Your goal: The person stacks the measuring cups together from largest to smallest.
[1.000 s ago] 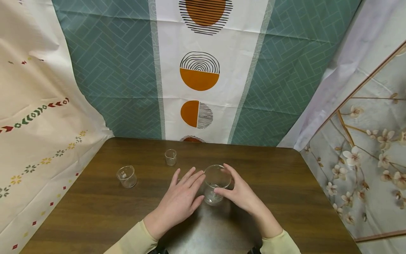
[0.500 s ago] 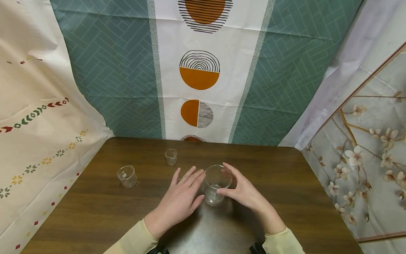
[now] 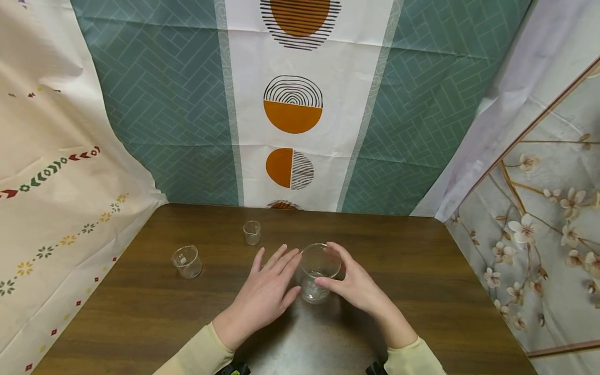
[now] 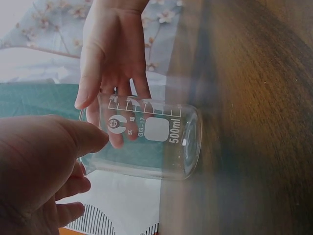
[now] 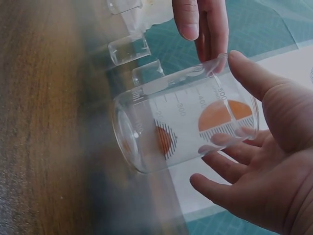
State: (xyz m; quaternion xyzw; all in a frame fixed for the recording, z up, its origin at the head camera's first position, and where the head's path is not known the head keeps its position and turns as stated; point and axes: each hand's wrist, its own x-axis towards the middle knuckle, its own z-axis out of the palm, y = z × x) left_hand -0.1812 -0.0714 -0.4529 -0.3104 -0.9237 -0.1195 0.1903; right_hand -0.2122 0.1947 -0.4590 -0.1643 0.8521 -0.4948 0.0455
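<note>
We're gripping the big beaker [image 3: 314,273] in our right hand [image 3: 355,285] and holding our left hand [image 3: 263,292] straight-fingered beside it.

Patterned cloth [image 3: 300,109] (teal, white) behind table [image 3: 398,271]

- Large beaker [image 3: 316,270]: clear glass, cylindrical, white "500ml" and "GG-17" print, blank white square, graduation lines
- Upright, mouth up, on brown tabletop [image 3: 117,317]
- Upper part held between right hand's [image 3: 354,284] thumb and fingers
- Left hand [image 3: 264,291] just beside rim

Pale yellow sleeves [image 3: 199,351], plain, with small black pieces [image 3: 375,369] showing beside them.
</note>
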